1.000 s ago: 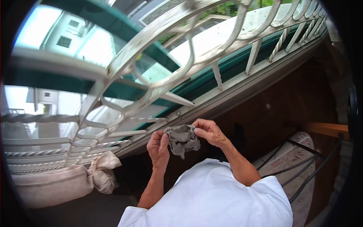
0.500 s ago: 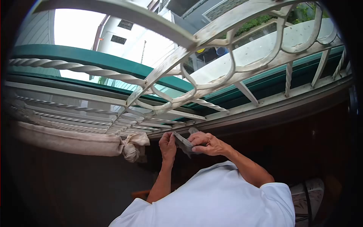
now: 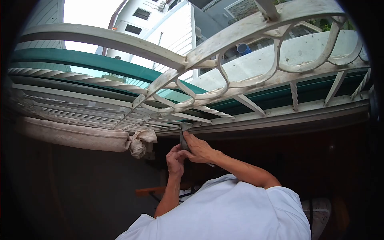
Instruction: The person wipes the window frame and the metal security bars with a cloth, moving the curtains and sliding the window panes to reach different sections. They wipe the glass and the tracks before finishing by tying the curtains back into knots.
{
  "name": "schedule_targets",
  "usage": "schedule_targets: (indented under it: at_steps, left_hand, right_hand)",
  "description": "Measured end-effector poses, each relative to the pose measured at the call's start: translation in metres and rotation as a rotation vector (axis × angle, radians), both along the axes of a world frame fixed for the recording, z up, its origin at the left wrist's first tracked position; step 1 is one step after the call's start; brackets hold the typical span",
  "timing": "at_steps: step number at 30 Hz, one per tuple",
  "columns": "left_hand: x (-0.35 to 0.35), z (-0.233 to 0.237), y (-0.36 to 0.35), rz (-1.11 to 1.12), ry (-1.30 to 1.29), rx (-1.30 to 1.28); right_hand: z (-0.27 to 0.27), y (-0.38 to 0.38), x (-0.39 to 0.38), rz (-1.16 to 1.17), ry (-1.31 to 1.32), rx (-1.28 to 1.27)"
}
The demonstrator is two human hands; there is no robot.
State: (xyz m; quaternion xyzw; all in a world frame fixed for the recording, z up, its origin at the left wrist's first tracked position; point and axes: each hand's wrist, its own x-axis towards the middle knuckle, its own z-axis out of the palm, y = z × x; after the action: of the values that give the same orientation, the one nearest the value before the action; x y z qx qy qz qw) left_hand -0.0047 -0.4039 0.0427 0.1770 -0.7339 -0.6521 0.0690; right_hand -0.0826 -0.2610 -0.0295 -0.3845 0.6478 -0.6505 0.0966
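Note:
A grey cloth stands narrow and folded between my hands, its upper end against the bottom rail of the white window grille. My right hand grips the cloth from the right, fingers pointing up along it toward the rail. My left hand is closed at the cloth's lower end, touching the right hand near its thumb. The left fingertips are partly hidden. A small pale bit shows under my right wrist; I cannot make out whether it belongs to the cloth.
A rolled beige fabric with a knotted end hangs along the sill at left. A green window frame runs behind the grille's bars. A wooden piece lies below my left forearm. Buildings and a blue bucket are outside.
My right hand has moved left and up with the cloth, whose end now meets the rail. The left hand has shifted slightly down. The camera view has shifted a little.

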Motion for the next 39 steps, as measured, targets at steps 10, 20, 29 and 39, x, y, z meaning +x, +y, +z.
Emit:
schedule_targets:
  at_steps: [10, 20, 29, 39]
  left_hand:
    - [0.023, -0.009, -0.006, 0.009, -0.149, -0.126]
    - [0.033, -0.018, -0.005, -0.143, -0.37, -0.174]
    - [0.038, -0.03, -0.033, -0.162, -0.158, -0.271]
    - [-0.004, -0.008, -0.027, 0.122, -0.126, -0.282]
  right_hand:
    - [0.018, -0.033, -0.002, -0.283, -0.328, 0.088]
    - [0.011, -0.075, -0.029, -0.637, -0.621, -0.125]
    - [0.093, -0.084, -0.031, -0.61, -0.219, -0.441]
    - [-0.02, -0.017, 0.006, -0.421, -0.027, 0.003]
